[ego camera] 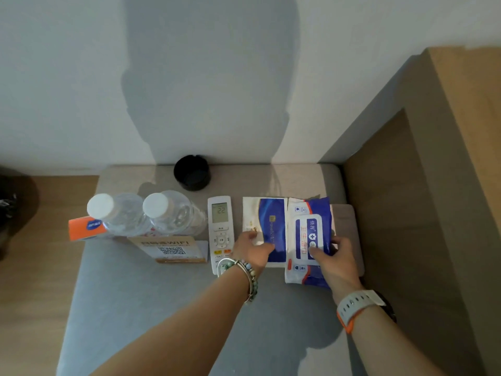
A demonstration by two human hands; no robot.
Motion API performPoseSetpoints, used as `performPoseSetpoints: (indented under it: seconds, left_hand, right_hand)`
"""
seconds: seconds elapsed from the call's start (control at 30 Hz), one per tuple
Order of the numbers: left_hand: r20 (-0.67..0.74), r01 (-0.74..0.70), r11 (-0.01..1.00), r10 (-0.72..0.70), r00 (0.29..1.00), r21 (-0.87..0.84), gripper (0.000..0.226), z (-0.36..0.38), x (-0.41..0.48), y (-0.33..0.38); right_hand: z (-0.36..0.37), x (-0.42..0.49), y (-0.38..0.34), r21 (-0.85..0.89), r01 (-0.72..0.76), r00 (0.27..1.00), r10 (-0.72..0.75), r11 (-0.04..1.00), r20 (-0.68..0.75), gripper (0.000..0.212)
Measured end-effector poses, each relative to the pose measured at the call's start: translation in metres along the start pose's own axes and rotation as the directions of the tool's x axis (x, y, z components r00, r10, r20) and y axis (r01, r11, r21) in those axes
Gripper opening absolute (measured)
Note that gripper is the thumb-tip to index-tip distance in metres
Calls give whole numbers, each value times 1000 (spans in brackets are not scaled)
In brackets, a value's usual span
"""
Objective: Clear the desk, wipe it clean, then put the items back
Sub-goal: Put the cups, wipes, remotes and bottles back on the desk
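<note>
Surface [162,308]: gray and flat, and everything sits on it.
Left hand [252,252]: it lies on the near corner of the blue and white card [271,226]. The fingers [250,236] are bent with the tips on the card. I cannot tell if they pinch it. Bead bracelets [245,271] are on the wrist.
Right hand [337,263]: it holds the pack of wipes [309,234]. The thumb is on top and the fingers [337,241] curl round the right edge. A watch [357,305] is on the wrist.
Pack of wipes: on the right side of the surface, touching the card's right side.
Pad [348,223]: a flat gray pad under the card and the pack.
Remote [221,229]: just left of the card, with 22 on its screen.
WIFI sign [170,249]: left of the remote, in front of the bottles.
Bottles: the left water bottle [122,215] and the right water bottle [173,213] stand side by side, both with white caps.
Orange box [84,227]: beside the left water bottle, at the surface's left edge.
Black round dish [192,172]: far back, by the wall [81,77].
</note>
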State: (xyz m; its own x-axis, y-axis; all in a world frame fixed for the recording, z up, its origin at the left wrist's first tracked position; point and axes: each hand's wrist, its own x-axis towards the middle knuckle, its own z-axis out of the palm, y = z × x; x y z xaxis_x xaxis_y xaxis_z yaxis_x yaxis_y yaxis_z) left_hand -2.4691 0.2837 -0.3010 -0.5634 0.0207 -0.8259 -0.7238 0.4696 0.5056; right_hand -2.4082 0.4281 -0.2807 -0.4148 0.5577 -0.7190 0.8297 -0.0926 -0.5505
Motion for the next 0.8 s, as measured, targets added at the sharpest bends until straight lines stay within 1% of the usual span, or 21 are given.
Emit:
performPoseSetpoints:
  seconds: [0.1,0.13,0.2,0.27,0.4,0.53,0.63,0.7,0.73,0.8]
  left_hand:
    - [-24,28,996,-30,999,-88,58,-4,4,0]
    - [-25,45,995,-48,999,-91,58,-5,6,-1]
    - [19,73,997,-73,997,-6,48,-6,9,-2]
    - [79,57,997,-61,995,57,39,-5,9,1]
    - [28,-20,972,14,1000,234,38,3,11,0]
    - [59,-68,939,51,997,338,35,5,4,-9]
    - [62,-79,951,63,996,300,27,-1,-10,-15]
    - [34,-116,961,111,993,253,17,-10,-24,-16]
    - [13,-138,962,138,990,234,16,-17,-32,-16]
    - [-10,-180,967,185,983,178,27,-32,-52,-12]
  right_hand:
    - [0,-5,-1,47,5,1000,-4,999,-16,44]
    - [0,-7,-1,58,12,999,-10,998,-31,46]
    - [1,-13,-3,53,27,999,-25,998,-41,51]
    - [0,-17,0,25,20,999,-19,999,-48,50]
    - [-5,-25,15,9,-11,997,12,1000,-74,41]
    - [-10,-32,23,15,-12,998,13,1000,-63,39]
    - [-16,-47,27,60,7,999,-4,998,-47,28]
    - [-20,-62,29,121,19,999,-15,992,-34,22]
    - [-22,-71,29,167,28,999,-22,986,-34,21]
    - [-29,-95,26,265,48,999,-41,963,-33,21]
